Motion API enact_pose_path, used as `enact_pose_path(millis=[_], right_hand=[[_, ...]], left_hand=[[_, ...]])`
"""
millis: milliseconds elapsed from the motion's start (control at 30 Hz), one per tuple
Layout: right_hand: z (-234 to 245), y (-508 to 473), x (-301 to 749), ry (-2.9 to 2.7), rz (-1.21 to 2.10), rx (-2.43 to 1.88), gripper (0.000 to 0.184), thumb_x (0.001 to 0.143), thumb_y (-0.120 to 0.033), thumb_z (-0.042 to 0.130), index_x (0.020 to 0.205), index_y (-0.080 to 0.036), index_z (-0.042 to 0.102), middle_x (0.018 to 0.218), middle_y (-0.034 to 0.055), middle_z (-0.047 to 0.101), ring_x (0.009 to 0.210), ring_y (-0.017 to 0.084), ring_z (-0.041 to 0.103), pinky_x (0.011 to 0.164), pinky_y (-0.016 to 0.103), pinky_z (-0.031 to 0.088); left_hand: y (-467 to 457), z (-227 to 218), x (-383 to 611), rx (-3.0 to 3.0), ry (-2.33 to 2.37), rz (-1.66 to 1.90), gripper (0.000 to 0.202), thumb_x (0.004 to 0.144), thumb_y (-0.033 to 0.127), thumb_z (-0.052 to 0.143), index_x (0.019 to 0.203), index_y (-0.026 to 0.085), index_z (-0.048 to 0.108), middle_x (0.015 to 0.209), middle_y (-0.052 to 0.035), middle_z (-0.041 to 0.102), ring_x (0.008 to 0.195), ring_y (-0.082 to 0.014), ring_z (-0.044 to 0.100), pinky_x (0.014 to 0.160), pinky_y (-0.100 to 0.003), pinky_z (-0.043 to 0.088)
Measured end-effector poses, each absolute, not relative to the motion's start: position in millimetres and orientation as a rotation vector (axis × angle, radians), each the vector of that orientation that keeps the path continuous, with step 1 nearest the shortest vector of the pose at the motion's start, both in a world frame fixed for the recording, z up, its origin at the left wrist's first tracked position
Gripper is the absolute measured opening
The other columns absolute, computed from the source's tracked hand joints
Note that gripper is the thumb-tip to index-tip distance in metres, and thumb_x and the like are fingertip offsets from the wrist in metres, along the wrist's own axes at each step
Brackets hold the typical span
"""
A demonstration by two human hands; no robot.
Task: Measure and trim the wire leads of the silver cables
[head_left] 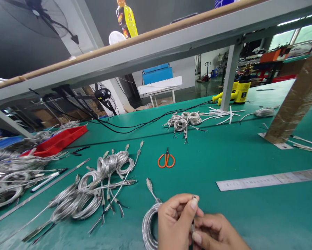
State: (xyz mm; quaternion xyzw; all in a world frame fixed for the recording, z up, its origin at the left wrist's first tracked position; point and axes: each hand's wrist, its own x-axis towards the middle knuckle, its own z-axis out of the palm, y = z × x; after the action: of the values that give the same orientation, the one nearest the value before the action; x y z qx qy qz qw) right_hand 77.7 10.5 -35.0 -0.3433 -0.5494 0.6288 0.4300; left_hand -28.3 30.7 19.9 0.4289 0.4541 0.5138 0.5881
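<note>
Grip of left hand [174,222] and right hand [215,233] pinches silver cable [193,217].

The worktop [223,152] is teal green, and the coiled cable [148,229] on it shows a silvery, clear braided pattern. The scissors [166,159] have orange handles, the tray [59,140] is red, the ruler [269,179] is pale silver, the case [157,74] is blue, and the power tool [240,92] is yellow with black trim
</note>
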Motion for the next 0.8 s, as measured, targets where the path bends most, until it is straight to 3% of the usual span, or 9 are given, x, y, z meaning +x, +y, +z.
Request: enact_pose_path(millis=[100,267,467,600,700,800], right_hand=[[-28,19,84,-1.354,1.515,-0.866,0.035,0.077,-0.046,0.054,0.07,-0.013,0.064,0.062,0.0009,0.054,0.061,0.013,0.05,0.06,0.022,0.04],[-29,37,96,-1.43,1.427,-0.832,0.031,0.082,-0.04,0.05,0.075,-0.014,0.066,0.066,0.0013,0.06,0.063,0.014,0.051,0.062,0.024,0.04],[-32,48,111,-1.627,1.241,-1.045,0.02,0.081,-0.031,0.053,0.082,-0.018,0.069,0.077,0.0029,0.068,0.073,0.017,0.058,0.067,0.025,0.043],[-19,49,133,-1.801,1.002,-1.215,0.019,0.082,-0.032,0.053,0.088,-0.023,0.067,0.081,0.0015,0.068,0.074,0.017,0.059,0.068,0.026,0.043],[-10,53,162,-1.878,0.833,-1.343,0.022,0.083,-0.036,0.049,0.084,-0.023,0.066,0.081,0.0016,0.066,0.074,0.017,0.059,0.067,0.027,0.042],[-8,59,196,-1.942,0.734,-1.541,0.021,0.079,-0.04,0.052,0.08,-0.022,0.062,0.08,0.0019,0.064,0.073,0.018,0.057,0.066,0.027,0.042]], left_hand=[[36,15,-23,1.054,0.981,1.226,0.018,0.065,0.029,0.069,0.069,0.011,0.069,0.047,-0.0015,0.059,0.036,-0.0039,0.041,0.032,-0.011,0.03],[52,4,-16,1.064,0.952,1.165,0.016,0.072,0.027,0.063,0.073,0.011,0.067,0.046,0.0039,0.05,0.032,-0.0011,0.029,0.032,-0.012,0.024],[66,-4,-13,1.117,1.008,1.242,0.015,0.07,0.027,0.065,0.069,0.013,0.07,0.056,-0.0004,0.056,0.054,-0.0098,0.048,0.051,-0.017,0.04],[67,-6,-10,1.15,1.007,1.234,0.014,0.071,0.026,0.064,0.068,0.014,0.07,0.05,0.0015,0.051,0.061,-0.0129,0.051,0.061,-0.021,0.043],[67,-7,-11,1.185,1.023,1.191,0.013,0.071,0.025,0.063,0.067,0.014,0.07,0.042,0.0045,0.041,0.057,-0.0126,0.049,0.06,-0.021,0.042],[67,-8,-12,1.209,1.049,1.14,0.014,0.071,0.025,0.062,0.067,0.014,0.07,0.043,0.0038,0.043,0.053,-0.0107,0.045,0.056,-0.02,0.04]])
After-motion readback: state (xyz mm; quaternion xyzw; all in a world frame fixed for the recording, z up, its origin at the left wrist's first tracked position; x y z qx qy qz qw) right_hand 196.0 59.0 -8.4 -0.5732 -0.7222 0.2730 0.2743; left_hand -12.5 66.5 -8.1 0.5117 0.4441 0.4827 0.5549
